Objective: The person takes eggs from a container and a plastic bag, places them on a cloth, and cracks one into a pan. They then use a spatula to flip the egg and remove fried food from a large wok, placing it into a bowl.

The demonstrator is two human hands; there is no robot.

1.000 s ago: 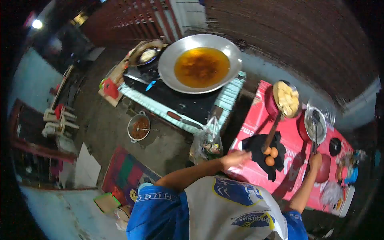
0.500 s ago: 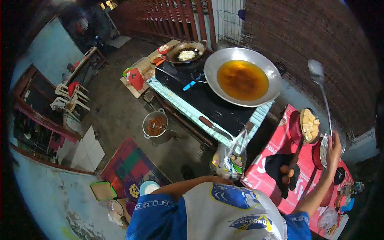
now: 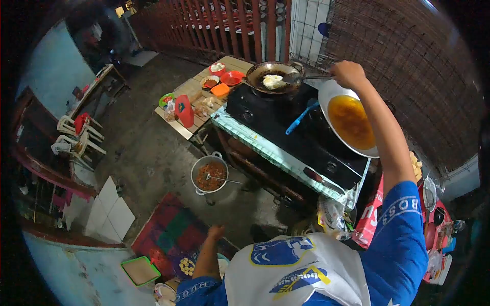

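My right hand [image 3: 348, 75] is wrapped round the handle of a metal spatula [image 3: 311, 77], whose blade reaches into a small dark wok [image 3: 254, 83] beside a white fried piece [image 3: 273, 81]. Below my right forearm, a large silver wok [image 3: 333, 91] holds orange-brown oil [image 3: 351, 121]. Low in the view, my left hand [image 3: 216, 232] hangs near my body above the floor; its fingers are too small to make out. A blue-handled tool [image 3: 302, 116] lies on the black stove [image 3: 270, 127] between the two woks.
A wooden table [image 3: 191, 86] with bowls stands left of the stove. On the floor are a pot of red-brown food [image 3: 210, 173] and a patterned mat [image 3: 171, 227]. A knife [image 3: 322, 179] lies at the stove's front edge. The pink-covered table [image 3: 368, 217] is at right.
My right hand has carried the spatula from the pink table up and left to the small wok. My left hand has moved left, away from the pink table. The view has turned left.
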